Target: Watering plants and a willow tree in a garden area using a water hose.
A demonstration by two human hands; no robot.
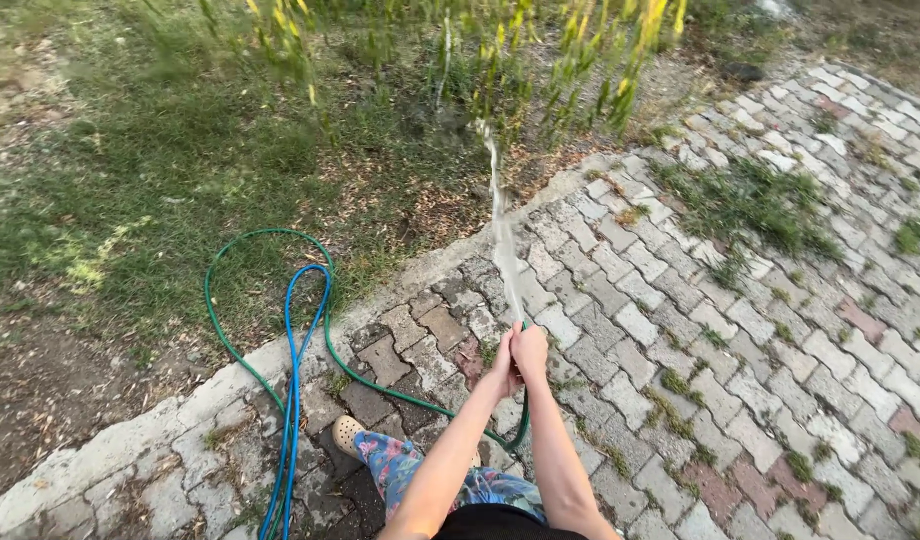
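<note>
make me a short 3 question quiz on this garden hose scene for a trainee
1. True or false: both hands grip the end of the green hose.
2. Where does the water jet land? A) on the paved bricks B) at the leafy plant past the kerb C) on the shoe
3. Fill in: beside the green hose a ____ hose lies looped over the kerb.

Key:
1. True: the left hand and right hand close together round the nozzle end.
2. B
3. blue
</note>
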